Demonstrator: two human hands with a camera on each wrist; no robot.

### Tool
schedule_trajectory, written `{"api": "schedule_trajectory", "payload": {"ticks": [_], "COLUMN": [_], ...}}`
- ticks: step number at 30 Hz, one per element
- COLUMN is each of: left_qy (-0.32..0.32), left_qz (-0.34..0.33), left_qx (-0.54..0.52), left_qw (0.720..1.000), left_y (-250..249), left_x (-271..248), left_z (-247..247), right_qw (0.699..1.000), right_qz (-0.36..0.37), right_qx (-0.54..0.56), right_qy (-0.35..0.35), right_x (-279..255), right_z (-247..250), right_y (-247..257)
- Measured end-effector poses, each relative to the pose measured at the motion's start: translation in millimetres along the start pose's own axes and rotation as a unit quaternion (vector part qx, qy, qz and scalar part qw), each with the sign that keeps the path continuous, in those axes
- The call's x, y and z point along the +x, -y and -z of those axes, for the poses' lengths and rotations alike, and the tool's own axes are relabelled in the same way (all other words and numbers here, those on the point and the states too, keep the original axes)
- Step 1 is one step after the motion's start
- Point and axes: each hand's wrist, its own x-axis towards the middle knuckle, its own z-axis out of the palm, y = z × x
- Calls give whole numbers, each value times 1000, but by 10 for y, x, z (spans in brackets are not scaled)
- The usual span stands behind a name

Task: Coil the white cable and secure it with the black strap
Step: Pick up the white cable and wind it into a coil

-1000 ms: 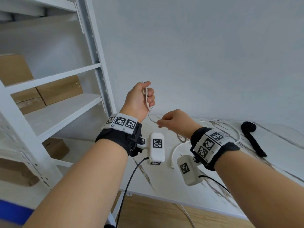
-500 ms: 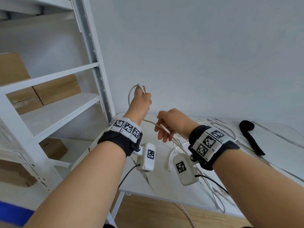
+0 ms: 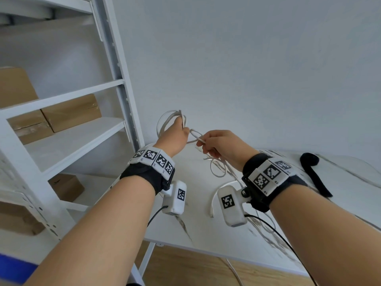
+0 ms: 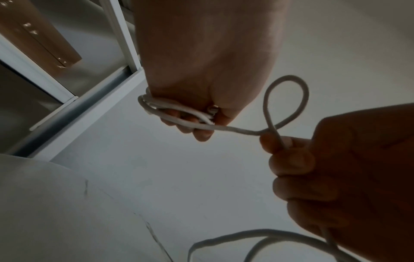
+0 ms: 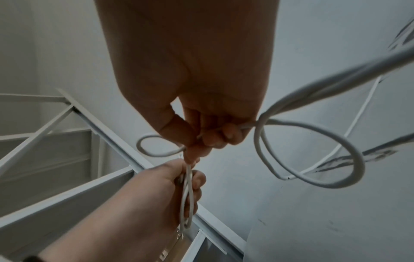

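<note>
Coiling in progress, part done. Far left: white shelving [image 3: 61, 129] with cardboard boxes [image 3: 70, 112]. Left hand [image 3: 175, 139], raised, fingers curled round several gathered turns of the white cable [image 3: 165, 122]. Right hand [image 3: 220, 145], just beside it, pinches a small fresh loop of the same cable. Loose length trails down onto the marbled table [image 3: 206, 234], unwound. Far right: black strap [image 3: 313, 174] lying on the table, untouched; strapping not yet begun.

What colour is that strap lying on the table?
Black. The strap lies on the white marbled table, clearest in the head view.
</note>
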Motion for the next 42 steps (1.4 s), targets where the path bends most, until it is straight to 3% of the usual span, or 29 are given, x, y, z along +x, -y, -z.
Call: {"api": "schedule_trajectory", "payload": {"ticks": [5,14,19,25,29,33,37,42], "left_qy": [53,64,93,84,60,63,76,116], "left_qz": [8,-31,-79,-78,-73,-75,-66,-9], "left_qx": [20,15,-6,-40,-30,-30,-48,-90], "left_qw": [998,997,992,993,995,995,994,989], "left_y": [38,-63,-66,-80,-91,-80,-84,-86], "left_x": [-13,-104,-204,-195,-206,-199,-199,-205], "left_z": [-36,-40,-19,-29,-4,7,21,13], "right_qw": [999,975,950,940,929,852,867,879], "right_qz": [21,71,37,21,15,40,31,60], "right_qx": [8,-8,-20,-80,-209,-430,-399,-362], "right_qy": [-31,-212,-309,-332,-304,-297,-298,-305], "right_x": [50,144,234,299,306,243,231,230], "right_z": [78,134,336,401,416,377,364,366], "right_y": [-64,-66,-100,-201,-238,-252,-207,-166]}}
